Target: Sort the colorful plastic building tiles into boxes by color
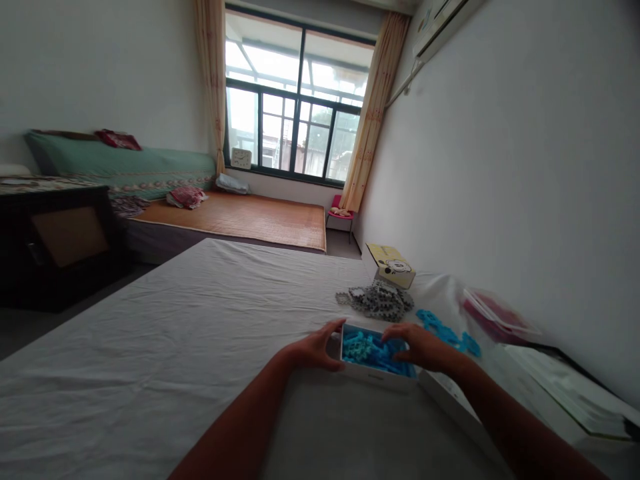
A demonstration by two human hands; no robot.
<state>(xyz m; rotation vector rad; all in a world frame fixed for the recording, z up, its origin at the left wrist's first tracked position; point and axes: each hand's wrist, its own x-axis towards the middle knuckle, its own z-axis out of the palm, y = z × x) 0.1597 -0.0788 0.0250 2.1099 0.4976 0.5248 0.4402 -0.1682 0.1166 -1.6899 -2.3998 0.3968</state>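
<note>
I see white sheet (pixel 150 313), open white box (pixel 376 377) near grey pieces (pixel 381 300); left hand (pixel 315 348) spread at box's left end, right hand (pixel 417 345) over blue pieces (pixel 381 360) inside, can't tell if pinching

light: daylight via window (pixel 299 100), glare blown out | indoors: dim, foreground shadowed | detail: soft | edges: wide-angle stretch
</note>
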